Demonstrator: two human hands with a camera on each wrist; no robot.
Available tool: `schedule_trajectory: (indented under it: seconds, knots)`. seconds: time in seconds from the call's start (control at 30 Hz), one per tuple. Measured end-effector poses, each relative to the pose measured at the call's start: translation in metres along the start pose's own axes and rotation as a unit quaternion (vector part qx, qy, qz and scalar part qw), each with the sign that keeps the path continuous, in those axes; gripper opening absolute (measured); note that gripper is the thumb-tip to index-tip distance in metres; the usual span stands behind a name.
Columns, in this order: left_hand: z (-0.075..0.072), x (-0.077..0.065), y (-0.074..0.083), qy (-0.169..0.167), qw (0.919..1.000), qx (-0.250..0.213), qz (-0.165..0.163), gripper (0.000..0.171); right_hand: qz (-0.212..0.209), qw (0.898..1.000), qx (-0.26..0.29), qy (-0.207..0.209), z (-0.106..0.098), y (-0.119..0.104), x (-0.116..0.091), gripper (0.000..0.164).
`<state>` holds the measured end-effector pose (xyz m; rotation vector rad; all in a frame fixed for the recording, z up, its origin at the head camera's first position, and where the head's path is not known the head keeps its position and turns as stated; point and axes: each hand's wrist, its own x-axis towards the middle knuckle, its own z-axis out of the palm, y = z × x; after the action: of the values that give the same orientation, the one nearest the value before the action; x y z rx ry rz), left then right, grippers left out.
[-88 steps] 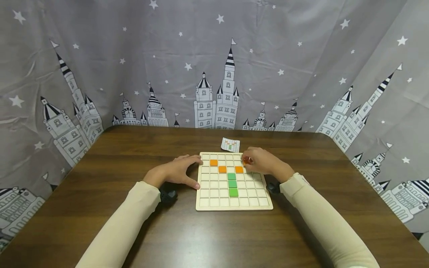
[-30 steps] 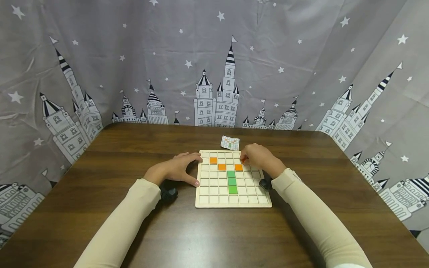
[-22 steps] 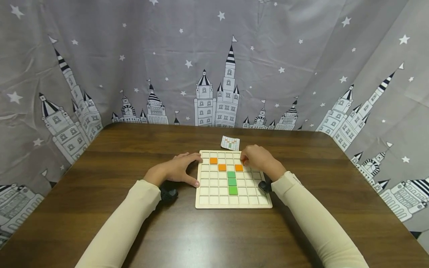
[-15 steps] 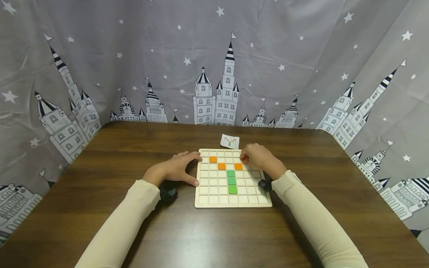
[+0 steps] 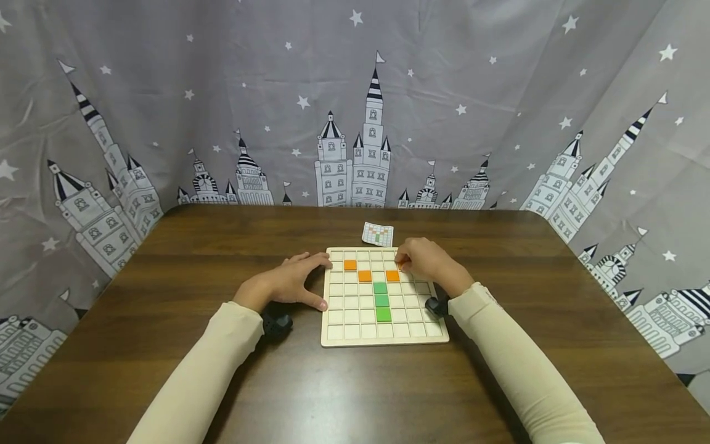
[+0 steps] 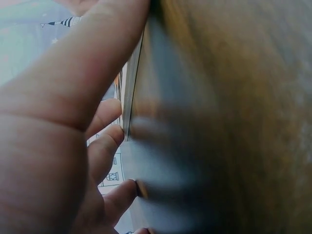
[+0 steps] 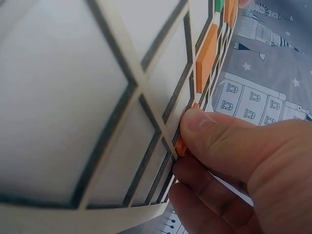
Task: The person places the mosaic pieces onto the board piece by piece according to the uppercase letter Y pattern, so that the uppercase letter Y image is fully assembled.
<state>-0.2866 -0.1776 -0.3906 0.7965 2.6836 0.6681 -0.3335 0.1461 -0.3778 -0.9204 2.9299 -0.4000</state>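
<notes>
A pale wooden grid board (image 5: pixel 344 333) lies on the table, with an orange tile (image 5: pixel 350 265) and two more orange ones, plus a column of green tiles (image 5: pixel 381 300). My left hand (image 5: pixel 285 282) is at the board's left edge, thumb and fingers spread, with fingertips touching the rim. Over the upper right cells, my right hand (image 5: pixel 427 262) pinches another orange tile (image 7: pixel 180 147) between thumb and fingers, low against the grid. Most of that tile is hidden by the thumb in the right wrist view.
Behind the board lies a small card (image 5: pixel 378 234) printed with a coloured grid pattern. The brown wooden table (image 5: pixel 333 394) extends on all sides. A grey curtain (image 5: pixel 277 154) with castles and stars hangs beyond its far edge.
Since the oldest frame, my right hand has shifted a little left, with the orange tile lower in its fingers. In the last half second it stays put; the head view drifts slightly.
</notes>
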Motion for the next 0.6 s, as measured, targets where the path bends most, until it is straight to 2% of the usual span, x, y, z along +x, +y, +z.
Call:
schedule_trajectory:
  seconds: [0.27,0.47,0.6]
  knots:
    - [0.0027,-0.0017,0.0003,-0.009,0.9999,0.002,-0.005,0.088,0.010,1.000,0.003,-0.005,0.0036,-0.0009,-0.0054,0.014]
    - [0.0033,-0.0006,-0.0010,-0.008,0.9999,0.009,-0.006,0.087,-0.011,1.000,-0.004,0.003,0.0037,-0.0009,-0.0057,0.011]
    - [0.0050,-0.0006,-0.0022,-0.009,0.9999,0.009,-0.003,0.087,-0.019,1.000,0.013,-0.003,0.0052,-0.0006,-0.0058,0.014]
